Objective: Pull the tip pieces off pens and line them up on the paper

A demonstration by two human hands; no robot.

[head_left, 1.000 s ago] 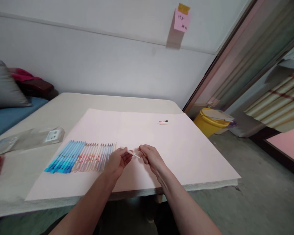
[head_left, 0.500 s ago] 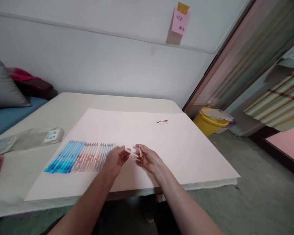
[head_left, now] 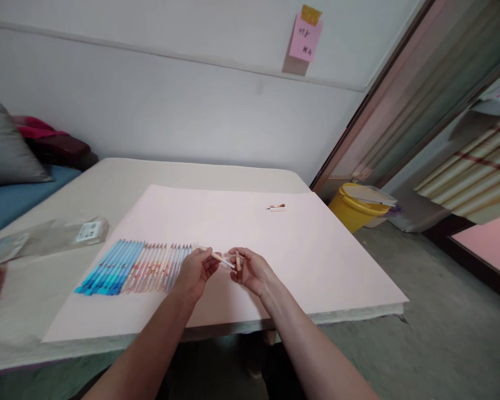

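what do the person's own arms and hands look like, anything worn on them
Both the left hand and the right hand are ungloved, with no ring that I can make out. The forearms are bare as far as they show: no sleeve, watch, bracelet or clear marking.

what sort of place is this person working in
Probably a room in a home doubling as a workspace: a grey cushion sits at the left, curtain-like cloth hangs at the right, and a row of pens lies on a pink sheet.
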